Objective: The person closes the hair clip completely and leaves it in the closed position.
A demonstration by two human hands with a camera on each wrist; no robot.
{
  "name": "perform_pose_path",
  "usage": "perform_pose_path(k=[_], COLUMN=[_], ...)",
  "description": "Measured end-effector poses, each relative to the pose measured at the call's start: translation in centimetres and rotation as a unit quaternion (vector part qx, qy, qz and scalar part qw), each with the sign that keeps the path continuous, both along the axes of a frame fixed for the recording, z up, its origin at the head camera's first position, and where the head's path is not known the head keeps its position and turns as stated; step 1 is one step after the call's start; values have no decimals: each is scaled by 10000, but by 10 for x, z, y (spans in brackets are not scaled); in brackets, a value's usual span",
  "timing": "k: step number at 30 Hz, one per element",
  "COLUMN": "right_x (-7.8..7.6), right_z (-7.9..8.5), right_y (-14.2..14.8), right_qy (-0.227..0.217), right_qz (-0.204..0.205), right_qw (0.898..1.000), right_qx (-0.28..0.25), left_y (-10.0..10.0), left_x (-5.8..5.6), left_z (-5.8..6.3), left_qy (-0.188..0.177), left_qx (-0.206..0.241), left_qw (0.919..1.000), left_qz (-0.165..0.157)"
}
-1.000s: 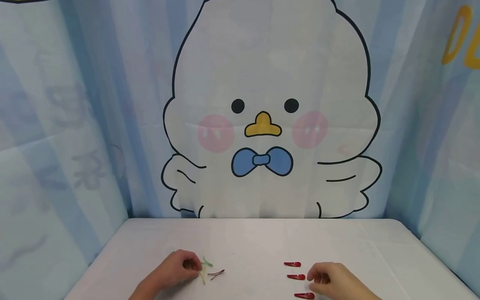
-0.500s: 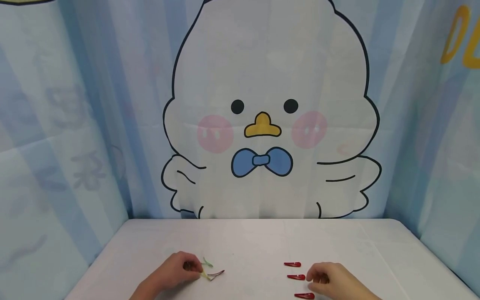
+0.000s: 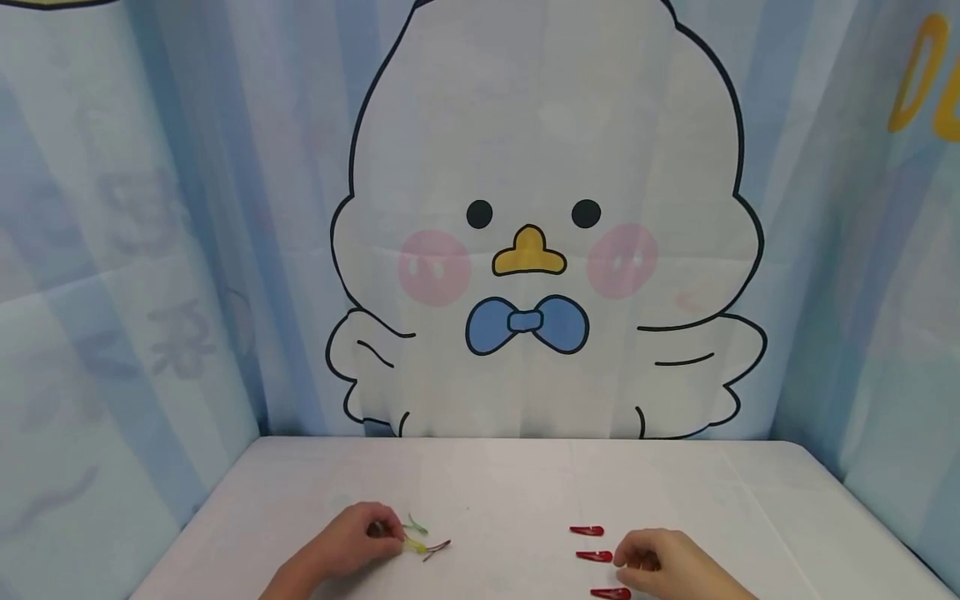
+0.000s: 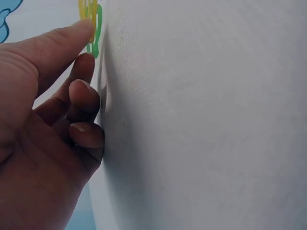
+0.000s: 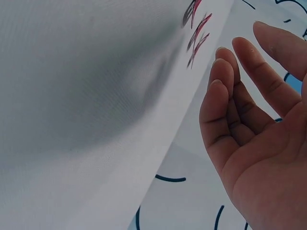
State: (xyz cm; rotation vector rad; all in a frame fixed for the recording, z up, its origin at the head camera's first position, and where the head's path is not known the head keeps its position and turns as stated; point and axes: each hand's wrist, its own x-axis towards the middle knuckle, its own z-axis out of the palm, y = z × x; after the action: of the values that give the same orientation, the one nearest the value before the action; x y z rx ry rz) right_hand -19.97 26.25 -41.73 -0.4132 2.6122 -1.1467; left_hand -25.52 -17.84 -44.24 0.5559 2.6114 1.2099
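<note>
At the left of the table, my left hand (image 3: 352, 537) pinches a slim yellow hair clip (image 3: 414, 544) between thumb and fingertips. In the left wrist view the yellow clip (image 4: 88, 12) shows thin parallel strands at the thumb tip, with a green hair clip (image 4: 97, 36) behind it. A dark red-brown clip (image 3: 437, 548) lies just right of the yellow one. On the right, three red snap hair clips (image 3: 595, 557) form a column. My right hand (image 3: 675, 562) hovers beside them with loosely bent fingers and holds nothing; the right wrist view shows the palm (image 5: 268, 163) bare.
A white table (image 3: 510, 483) bears everything. Behind it hangs a light blue curtain (image 3: 292, 250) printed with a large white cartoon bird, and more curtain closes off both sides. The lowest red clip (image 3: 611, 594) is close to the frame's bottom edge.
The yellow clip has swung from pointing toward the viewer to pointing right, against the red-brown clip. My left hand has barely shifted. My right hand stays in place.
</note>
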Motion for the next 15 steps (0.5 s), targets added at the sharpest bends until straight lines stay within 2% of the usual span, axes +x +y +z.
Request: perform_pose_path(k=[4, 8, 15], right_x=[0, 1, 2], right_z=[3, 5, 6], right_y=[-2, -4, -10], right_qy=[-44, -6, -73], right_qz=[-96, -121, -185], right_qw=[9999, 9999, 9998], right_qx=[42, 33, -70], left_y=[-1, 0, 9], left_x=[1, 2, 6], left_z=[1, 2, 10], left_qy=[-43, -97, -3], left_qx=[269, 675, 761], left_qw=[9995, 9976, 9968], left_qz=[158, 136, 223])
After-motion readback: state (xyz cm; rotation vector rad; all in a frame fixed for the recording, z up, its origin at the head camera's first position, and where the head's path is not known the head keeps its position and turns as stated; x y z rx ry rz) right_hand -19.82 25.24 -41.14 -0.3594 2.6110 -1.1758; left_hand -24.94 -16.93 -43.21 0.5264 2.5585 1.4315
